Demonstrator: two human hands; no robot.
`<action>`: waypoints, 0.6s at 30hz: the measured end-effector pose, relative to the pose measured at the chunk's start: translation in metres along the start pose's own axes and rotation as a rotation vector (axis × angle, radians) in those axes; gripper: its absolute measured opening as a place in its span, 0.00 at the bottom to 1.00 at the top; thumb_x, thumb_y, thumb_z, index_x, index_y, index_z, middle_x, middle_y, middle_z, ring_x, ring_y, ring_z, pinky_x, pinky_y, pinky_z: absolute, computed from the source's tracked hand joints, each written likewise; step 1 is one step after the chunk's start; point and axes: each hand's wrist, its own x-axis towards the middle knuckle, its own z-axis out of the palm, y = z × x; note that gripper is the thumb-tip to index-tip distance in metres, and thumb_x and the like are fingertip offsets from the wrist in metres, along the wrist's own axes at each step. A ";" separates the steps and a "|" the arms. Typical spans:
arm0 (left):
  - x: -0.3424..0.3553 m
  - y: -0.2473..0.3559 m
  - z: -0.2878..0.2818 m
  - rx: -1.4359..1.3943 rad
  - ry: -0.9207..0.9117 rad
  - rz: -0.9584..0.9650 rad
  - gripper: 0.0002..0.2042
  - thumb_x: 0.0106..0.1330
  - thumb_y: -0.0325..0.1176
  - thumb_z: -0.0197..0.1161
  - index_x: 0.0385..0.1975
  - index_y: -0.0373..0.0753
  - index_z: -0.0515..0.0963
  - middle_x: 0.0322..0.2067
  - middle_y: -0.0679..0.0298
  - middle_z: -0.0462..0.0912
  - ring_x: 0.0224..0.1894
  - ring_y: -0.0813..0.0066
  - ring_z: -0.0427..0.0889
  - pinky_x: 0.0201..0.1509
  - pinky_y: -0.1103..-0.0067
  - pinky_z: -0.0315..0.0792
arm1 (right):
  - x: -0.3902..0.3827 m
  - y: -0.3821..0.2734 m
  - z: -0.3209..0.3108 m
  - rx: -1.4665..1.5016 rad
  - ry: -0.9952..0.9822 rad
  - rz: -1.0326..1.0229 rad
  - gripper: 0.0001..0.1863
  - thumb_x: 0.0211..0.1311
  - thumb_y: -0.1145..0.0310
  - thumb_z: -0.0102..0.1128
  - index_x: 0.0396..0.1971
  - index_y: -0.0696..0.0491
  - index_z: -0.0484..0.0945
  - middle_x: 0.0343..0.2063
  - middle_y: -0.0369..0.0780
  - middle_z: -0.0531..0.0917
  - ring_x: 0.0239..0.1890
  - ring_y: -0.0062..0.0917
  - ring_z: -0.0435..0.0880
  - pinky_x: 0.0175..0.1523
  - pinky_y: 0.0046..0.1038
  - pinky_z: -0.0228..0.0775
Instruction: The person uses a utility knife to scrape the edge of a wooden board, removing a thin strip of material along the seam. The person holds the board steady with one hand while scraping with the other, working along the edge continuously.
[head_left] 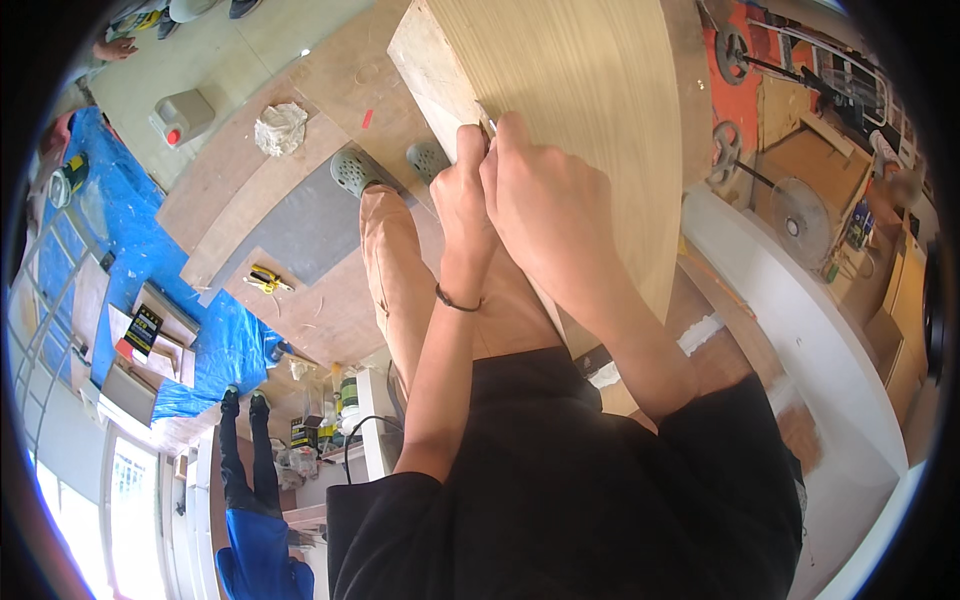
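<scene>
A large pale wood-grain panel [590, 70] slants upward in front of me, with a lighter edge face [430, 60] on its left. At that edge my left hand [462, 190] is closed, its grip partly hidden. Beside it, touching, my right hand [540, 200] is closed around what looks like a slim metal tool [488, 115], mostly hidden by the fingers. My legs [395, 260] and grey clogs [355, 172] show below the panel's left side.
Floor boards [215, 200] carry yellow pliers [265, 278] and a white crumpled lump [280, 130]. A jug [180, 115] stands upper left, blue sheeting [120, 215] left. A person in blue [260, 540] is lower left; others appear at upper edges. A fan [800, 220] and curved white piece [770, 290] are right.
</scene>
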 end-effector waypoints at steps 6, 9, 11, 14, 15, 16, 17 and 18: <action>0.002 -0.001 0.000 0.021 -0.025 0.011 0.08 0.58 0.28 0.60 0.35 0.35 0.71 0.25 0.55 0.66 0.15 0.57 0.72 0.18 0.70 0.66 | -0.001 0.004 -0.006 -0.007 -0.071 0.026 0.09 0.68 0.66 0.49 0.31 0.56 0.68 0.11 0.43 0.75 0.16 0.40 0.79 0.20 0.38 0.68; 0.008 0.002 -0.013 0.012 0.010 0.041 0.06 0.66 0.28 0.58 0.35 0.37 0.67 0.16 0.53 0.73 0.17 0.53 0.73 0.20 0.69 0.67 | -0.018 -0.003 -0.031 0.067 -0.067 0.012 0.08 0.69 0.66 0.48 0.33 0.55 0.68 0.11 0.43 0.74 0.15 0.41 0.77 0.21 0.40 0.66; 0.015 0.004 -0.019 -0.061 0.078 0.027 0.06 0.66 0.26 0.58 0.39 0.36 0.70 0.19 0.52 0.75 0.20 0.54 0.76 0.23 0.68 0.69 | -0.028 -0.001 -0.039 0.141 -0.028 0.045 0.08 0.69 0.67 0.48 0.34 0.56 0.68 0.11 0.44 0.72 0.14 0.40 0.76 0.21 0.39 0.64; 0.026 0.019 -0.038 -0.193 0.124 0.077 0.09 0.68 0.25 0.56 0.45 0.34 0.74 0.36 0.53 0.79 0.35 0.62 0.80 0.38 0.73 0.74 | -0.027 0.013 -0.032 0.210 0.020 0.070 0.08 0.68 0.67 0.49 0.34 0.55 0.66 0.11 0.42 0.73 0.13 0.37 0.76 0.19 0.37 0.63; 0.027 0.022 -0.043 -0.197 0.141 0.134 0.09 0.69 0.25 0.55 0.47 0.33 0.74 0.40 0.54 0.79 0.39 0.65 0.81 0.43 0.75 0.76 | -0.027 0.019 -0.026 0.225 0.032 0.078 0.08 0.68 0.66 0.50 0.34 0.55 0.66 0.11 0.40 0.74 0.13 0.35 0.76 0.17 0.35 0.63; 0.025 0.023 -0.047 -0.179 0.095 0.133 0.09 0.69 0.25 0.56 0.47 0.33 0.74 0.41 0.56 0.79 0.43 0.67 0.81 0.48 0.77 0.75 | -0.027 0.021 -0.021 0.262 0.041 0.087 0.08 0.68 0.67 0.50 0.34 0.55 0.66 0.12 0.41 0.74 0.13 0.36 0.76 0.18 0.36 0.63; 0.024 0.026 -0.047 -0.246 0.083 0.072 0.09 0.69 0.26 0.56 0.46 0.32 0.74 0.41 0.57 0.79 0.42 0.69 0.80 0.47 0.78 0.74 | -0.027 0.023 -0.016 0.300 0.049 0.096 0.08 0.68 0.67 0.50 0.34 0.55 0.66 0.12 0.41 0.74 0.13 0.36 0.76 0.18 0.36 0.64; 0.024 0.030 -0.046 -0.313 0.071 0.012 0.09 0.69 0.26 0.57 0.46 0.32 0.75 0.40 0.58 0.79 0.42 0.72 0.80 0.47 0.79 0.74 | -0.027 0.025 -0.011 0.339 0.057 0.105 0.08 0.68 0.67 0.50 0.34 0.55 0.65 0.12 0.41 0.74 0.14 0.37 0.76 0.19 0.36 0.64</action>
